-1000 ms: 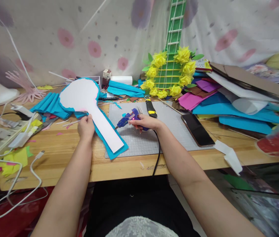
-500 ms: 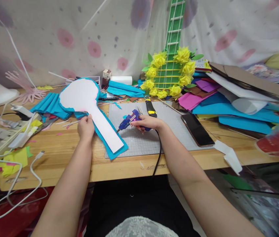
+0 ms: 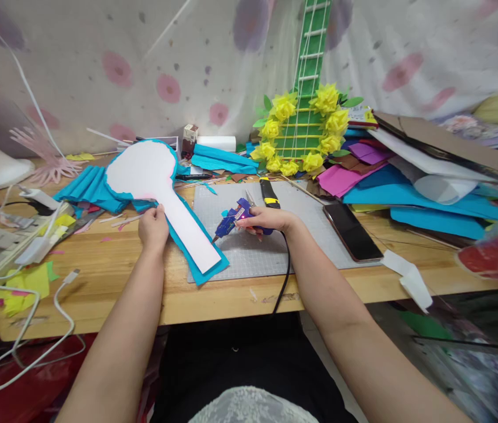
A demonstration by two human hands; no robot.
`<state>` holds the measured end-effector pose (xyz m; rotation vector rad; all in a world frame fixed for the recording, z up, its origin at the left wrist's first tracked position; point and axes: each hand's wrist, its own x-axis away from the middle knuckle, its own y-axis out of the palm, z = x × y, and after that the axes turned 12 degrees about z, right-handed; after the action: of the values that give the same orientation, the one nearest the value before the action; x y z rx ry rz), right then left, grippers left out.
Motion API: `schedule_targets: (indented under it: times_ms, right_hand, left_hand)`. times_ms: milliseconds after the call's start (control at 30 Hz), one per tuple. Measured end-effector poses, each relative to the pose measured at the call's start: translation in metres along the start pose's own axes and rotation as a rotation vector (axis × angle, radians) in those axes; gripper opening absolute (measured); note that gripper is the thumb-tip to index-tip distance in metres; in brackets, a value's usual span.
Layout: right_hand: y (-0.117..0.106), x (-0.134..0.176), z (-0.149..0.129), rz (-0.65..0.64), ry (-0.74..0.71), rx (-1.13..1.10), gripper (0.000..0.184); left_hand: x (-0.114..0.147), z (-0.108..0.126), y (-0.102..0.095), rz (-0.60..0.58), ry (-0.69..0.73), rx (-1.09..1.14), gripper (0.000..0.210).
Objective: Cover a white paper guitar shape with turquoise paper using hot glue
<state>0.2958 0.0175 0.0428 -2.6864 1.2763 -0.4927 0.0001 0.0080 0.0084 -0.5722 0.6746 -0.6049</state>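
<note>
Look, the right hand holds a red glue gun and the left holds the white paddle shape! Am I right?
Not red: the head view shows a blue glue gun in the right hand. The left hand holds the white paddle shape.

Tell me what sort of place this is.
Probably a craft workspace: the right hand holds a glue gun, a mat lies on the table, and coloured sheets are piled at right.

Free mat (image 3: pixel 304 205) btwn cutter (image 3: pixel 269 191) & phone (image 3: pixel 353 232)
</note>
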Motion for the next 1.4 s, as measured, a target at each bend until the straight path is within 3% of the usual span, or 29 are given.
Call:
schedule_targets:
  times_ms: [1400]
  right_hand:
    - [-0.007,0.010,-0.009,-0.129,0.057,0.220,0.046]
  left_hand:
    - [0.000,0.001,-0.001,-0.003,-0.006,0.017,0.036]
